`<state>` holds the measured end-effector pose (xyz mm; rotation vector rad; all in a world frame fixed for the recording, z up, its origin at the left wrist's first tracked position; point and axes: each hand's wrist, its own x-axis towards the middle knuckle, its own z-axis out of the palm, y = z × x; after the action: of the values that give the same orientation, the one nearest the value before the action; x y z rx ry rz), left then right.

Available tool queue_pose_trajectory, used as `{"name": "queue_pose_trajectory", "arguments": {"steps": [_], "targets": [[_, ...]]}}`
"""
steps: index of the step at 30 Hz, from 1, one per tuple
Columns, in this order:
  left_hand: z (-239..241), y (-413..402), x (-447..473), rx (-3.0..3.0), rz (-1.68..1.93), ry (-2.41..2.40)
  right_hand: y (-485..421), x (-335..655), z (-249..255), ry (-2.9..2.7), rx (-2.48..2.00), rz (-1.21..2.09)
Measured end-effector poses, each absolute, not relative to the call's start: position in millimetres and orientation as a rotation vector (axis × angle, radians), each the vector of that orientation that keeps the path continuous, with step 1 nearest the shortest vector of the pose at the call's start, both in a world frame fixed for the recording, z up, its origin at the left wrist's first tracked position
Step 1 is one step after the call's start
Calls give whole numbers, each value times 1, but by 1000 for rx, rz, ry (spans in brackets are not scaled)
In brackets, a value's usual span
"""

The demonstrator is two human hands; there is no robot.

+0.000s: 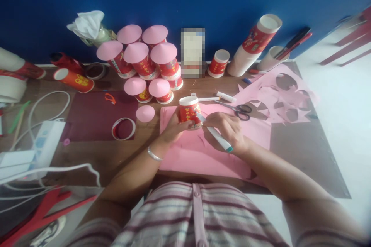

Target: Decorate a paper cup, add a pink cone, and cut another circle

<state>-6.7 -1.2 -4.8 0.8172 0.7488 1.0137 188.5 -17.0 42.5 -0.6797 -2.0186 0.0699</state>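
A red paper cup (188, 112) with a white rim and yellow lettering stands upright in my left hand (174, 128), whose fingers and thumb wrap its lower left side. My right hand (225, 128) is closed around a slim white tool with a green end (218, 137). Its tapered tip points at the cup's right side and looks close to or touching it; whether it is a pen or a knife is unclear. Beneath both hands lies pink paper (203, 158). Scissors (242, 112) rest to the right, near a white stick-like piece (209, 99) and a white tube (226, 97).
Several red cups with pink paper cones (136, 54) stand at back left. A cut ring (113, 132) and a pink disc (145, 114) lie left of the cup. Stacked cups (256, 40), a pen holder (269, 60) and pink paper with holes (278, 96) are right. A power strip (48, 144) with cables sits left.
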Motion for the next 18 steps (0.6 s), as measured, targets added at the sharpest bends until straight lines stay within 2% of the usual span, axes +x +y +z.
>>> {"name": "queue_pose_trajectory", "arguments": {"steps": [18], "targets": [[-10, -3, -9, 943, 988, 793, -19, 189, 41, -2058, -666, -5]]}}
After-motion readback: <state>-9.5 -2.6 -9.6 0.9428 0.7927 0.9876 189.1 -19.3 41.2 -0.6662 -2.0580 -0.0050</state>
